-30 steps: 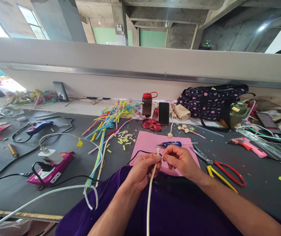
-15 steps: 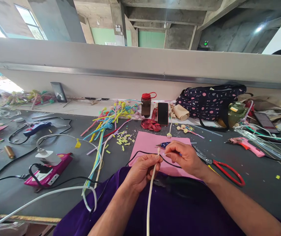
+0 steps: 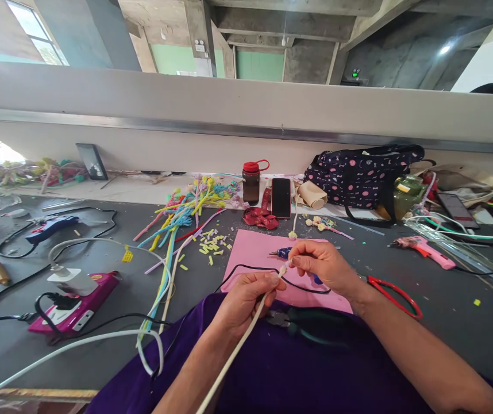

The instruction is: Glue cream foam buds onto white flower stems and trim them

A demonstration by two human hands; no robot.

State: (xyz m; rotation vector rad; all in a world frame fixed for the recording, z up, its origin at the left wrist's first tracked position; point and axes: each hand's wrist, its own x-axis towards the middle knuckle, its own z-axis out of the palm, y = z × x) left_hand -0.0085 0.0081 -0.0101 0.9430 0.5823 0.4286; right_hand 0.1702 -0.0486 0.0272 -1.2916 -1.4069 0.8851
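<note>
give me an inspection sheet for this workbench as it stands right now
surface: dark grey bench, pink sheet before the person
job's things: white stem, held by both hands
clutter: coloured stems, yellow offcuts, red scissors, pliers on the lap, bottle, phone, spotted bag
hands: left hand grips the stem; right hand pinches its tip
cables: black cable across the pink sheet; white cable looping left, by pink power strip
surroundings: grey partition behind, concrete ceiling

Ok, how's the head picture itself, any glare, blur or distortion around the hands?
Head view: even daylight, soft shadows only; the left hand and right hand pinching the white stem are sharp. Head view: the window at top left and the ceiling lamp are blown out, with no glare on the table. Head view: wide-angle stretch toward the corners; the wall ledge runs tilted.
</note>
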